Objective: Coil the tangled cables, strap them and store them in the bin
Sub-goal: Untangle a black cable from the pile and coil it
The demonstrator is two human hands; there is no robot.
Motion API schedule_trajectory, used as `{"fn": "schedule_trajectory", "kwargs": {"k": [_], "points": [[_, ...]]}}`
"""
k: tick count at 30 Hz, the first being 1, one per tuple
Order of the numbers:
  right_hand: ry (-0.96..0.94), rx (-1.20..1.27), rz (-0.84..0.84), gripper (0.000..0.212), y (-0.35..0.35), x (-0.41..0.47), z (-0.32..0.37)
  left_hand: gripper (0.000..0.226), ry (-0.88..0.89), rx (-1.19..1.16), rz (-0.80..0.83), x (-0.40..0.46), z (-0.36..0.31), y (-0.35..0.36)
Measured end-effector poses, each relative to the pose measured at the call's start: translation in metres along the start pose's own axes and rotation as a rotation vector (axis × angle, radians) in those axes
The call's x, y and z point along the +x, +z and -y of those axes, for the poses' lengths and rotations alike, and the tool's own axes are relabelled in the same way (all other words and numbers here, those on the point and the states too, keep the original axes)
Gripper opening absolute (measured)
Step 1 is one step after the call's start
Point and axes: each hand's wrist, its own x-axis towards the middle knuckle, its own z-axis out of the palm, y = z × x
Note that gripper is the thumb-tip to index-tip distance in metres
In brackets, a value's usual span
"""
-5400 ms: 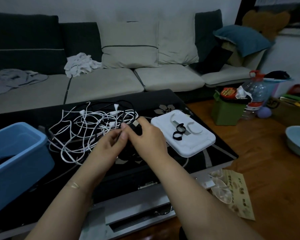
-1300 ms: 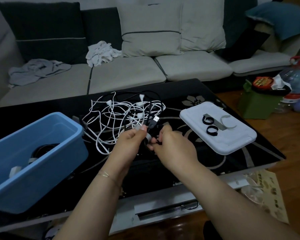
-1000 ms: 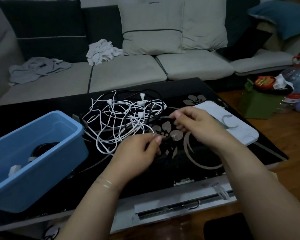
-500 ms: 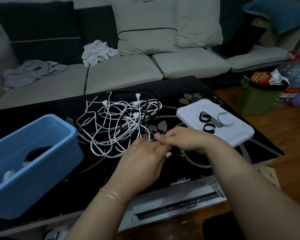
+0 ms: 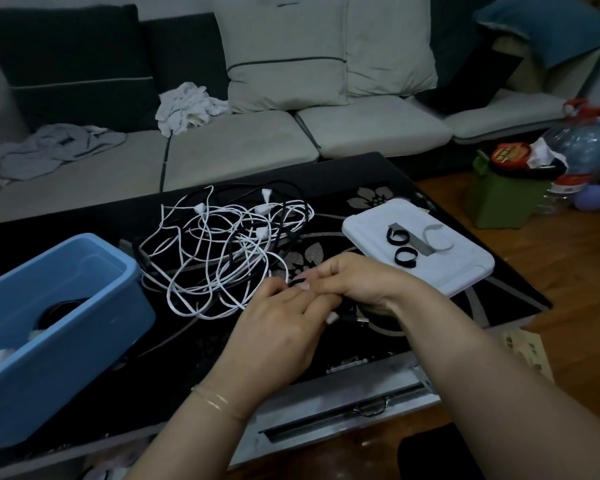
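Left hand (image 5: 278,327) and right hand (image 5: 354,282) close together, both pinching a black cable (image 5: 352,315) beside the white cable pile (image 5: 222,247); blue bin (image 5: 59,327) at left.

1. This is a home living room, dimly lit.
2. A long sofa (image 5: 243,147) with pale seat cushions and dark and light back pillows runs across from 10 to 2 o'clock.
3. Crumpled clothes (image 5: 187,107) lie on its seat at 11 o'clock.
4. A low black glass desk (image 5: 371,188) with a flower pattern stands before it.
5. At 3 o'clock, on the wooden floor (image 5: 548,271), a green bin (image 5: 503,202) and a large water bottle (image 5: 582,143) sit together.
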Motion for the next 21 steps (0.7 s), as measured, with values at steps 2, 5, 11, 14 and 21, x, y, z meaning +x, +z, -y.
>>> {"fn": "schedule_trajectory", "kwargs": {"k": [2,5,11,14,21], "points": [[-0.065,0.059,-0.082,0.015,0.006,0.000,0.000,0.023,-0.094,-0.013,-0.013,0.002,-0.001,-0.004],[-0.093,0.222,-0.131,0.014,0.018,0.002,-0.001,0.028,-0.197,0.012,-0.065,0.001,0.001,-0.006],[-0.124,0.379,-0.214,0.024,0.032,0.009,-0.005,0.013,-0.247,-0.010,-0.124,0.000,0.002,-0.008],[-0.205,0.268,-0.303,0.012,0.032,0.010,-0.003,0.010,-0.254,-0.051,-0.145,0.000,0.002,-0.009],[-0.176,0.222,-0.347,0.009,0.034,0.011,-0.003,0.023,-0.307,-0.114,-0.141,-0.004,0.002,-0.010]]}}
